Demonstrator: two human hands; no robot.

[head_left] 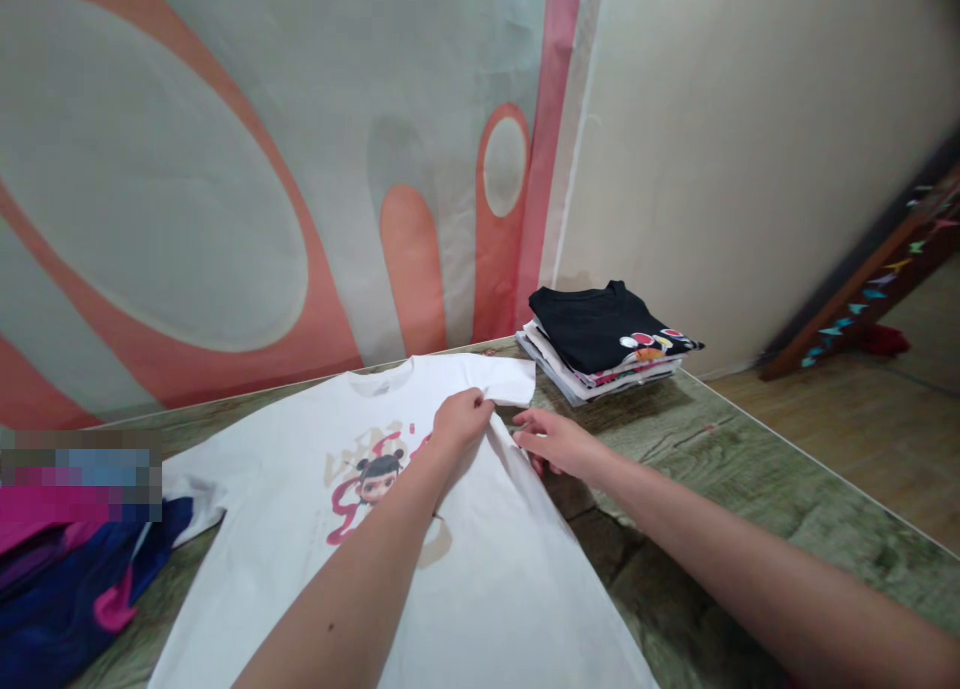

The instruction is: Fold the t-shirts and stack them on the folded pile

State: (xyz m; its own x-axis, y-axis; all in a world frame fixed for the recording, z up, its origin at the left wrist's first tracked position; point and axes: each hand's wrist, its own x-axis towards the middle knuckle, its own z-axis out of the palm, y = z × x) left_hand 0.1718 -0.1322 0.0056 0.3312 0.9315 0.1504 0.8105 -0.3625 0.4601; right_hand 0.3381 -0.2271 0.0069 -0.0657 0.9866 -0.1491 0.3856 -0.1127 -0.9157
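Observation:
A white T-shirt with a printed cartoon figure lies spread on the table, its neckline toward the wall. My left hand is closed on the shirt's fabric just below the right-side sleeve, and the cloth is pulled up into a small fold there. Just right of it, my right hand is beside the shirt's side edge, its fingers apart and partly curled, with nothing visible held in them.
At the back right stands a stack of folded clothes, a black shirt on top. Dark blue and pink clothing lies at the left. The wood-patterned table meets a wall behind; its right edge borders the floor.

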